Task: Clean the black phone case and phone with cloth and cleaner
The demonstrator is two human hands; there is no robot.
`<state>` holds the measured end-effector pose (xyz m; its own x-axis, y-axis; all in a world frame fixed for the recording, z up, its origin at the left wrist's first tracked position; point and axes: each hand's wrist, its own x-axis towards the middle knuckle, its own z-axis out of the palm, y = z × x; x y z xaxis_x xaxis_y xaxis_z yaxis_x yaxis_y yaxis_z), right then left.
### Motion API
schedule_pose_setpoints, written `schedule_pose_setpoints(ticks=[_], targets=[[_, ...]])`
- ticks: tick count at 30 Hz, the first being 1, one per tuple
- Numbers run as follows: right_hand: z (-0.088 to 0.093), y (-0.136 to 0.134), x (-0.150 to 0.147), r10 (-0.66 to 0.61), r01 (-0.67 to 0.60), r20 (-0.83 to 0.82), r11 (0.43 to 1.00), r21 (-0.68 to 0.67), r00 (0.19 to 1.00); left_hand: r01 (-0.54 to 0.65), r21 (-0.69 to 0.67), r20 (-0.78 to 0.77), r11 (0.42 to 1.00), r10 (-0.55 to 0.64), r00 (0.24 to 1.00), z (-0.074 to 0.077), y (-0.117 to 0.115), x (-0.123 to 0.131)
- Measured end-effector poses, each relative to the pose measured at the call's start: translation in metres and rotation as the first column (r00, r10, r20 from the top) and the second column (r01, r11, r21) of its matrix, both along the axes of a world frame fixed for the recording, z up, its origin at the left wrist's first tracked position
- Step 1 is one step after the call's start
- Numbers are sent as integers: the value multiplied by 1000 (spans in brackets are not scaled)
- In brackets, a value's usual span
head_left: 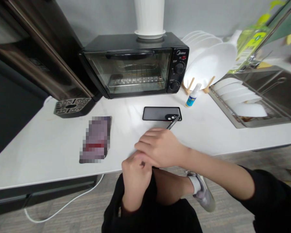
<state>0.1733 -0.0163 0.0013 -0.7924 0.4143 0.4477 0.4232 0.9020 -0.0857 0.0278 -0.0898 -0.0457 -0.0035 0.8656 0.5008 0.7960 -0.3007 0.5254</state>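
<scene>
Overlapping at the counter (50, 152) edge, the left hand (136, 173) and right hand (161, 147) are curled, their hold on anything indiscernible, while a rod (174, 122) extends from beside the right hand over one corner of the phone case (156, 113), which lies flat before the oven (135, 71).

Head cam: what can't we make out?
All head view:
Slim grey metallic rod: near end hidden by the right hand.
Left hand: palm hidden by its back.
Flat purple, dark-edged rectangular object: surface details pixelated.
White tapered pot: top cut by upper edge.
Small white-and-blue bottle: label print too small.
</scene>
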Motion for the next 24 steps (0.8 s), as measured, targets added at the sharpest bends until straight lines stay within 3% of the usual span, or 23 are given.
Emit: schedule_pose_setpoints(ticks=[2, 4, 9, 12, 16, 18, 20, 24], targets=[[-4, 3, -4, 104, -106, 31, 989, 102, 994, -10, 19, -18, 1000, 10, 1000, -2, 0, 0], [-6, 23, 7, 136, -145, 63, 975, 171, 989, -11, -23, 40, 1000, 12, 999, -1, -2, 1], [-3, 83, 51, -82, 80, 18, 993, 90, 996, -36, -98, 153, 995, 51, 987, 7, -4, 7], [-4, 72, 43, -55, 58, -39, 995, 79, 998, -48, -65, 130, 997, 56, 990, 6, -4, 7], [-10, 31, 6, 188, -180, -32, 969, 172, 982, -95, 14, 0, 995, 95, 996, 1, -4, 3], [-10, 27, 1, 250, -242, -20, 951, 194, 968, -102, 34, -27, 994, 103, 994, 0, -4, 3], [-9, 40, 11, 192, -183, -36, 966, 184, 981, -91, 20, 22, 996, 91, 996, 1, -5, 5], [-5, 71, 39, -134, 138, -95, 990, 36, 986, -71, -12, 111, 997, 72, 991, 5, -7, 12]])
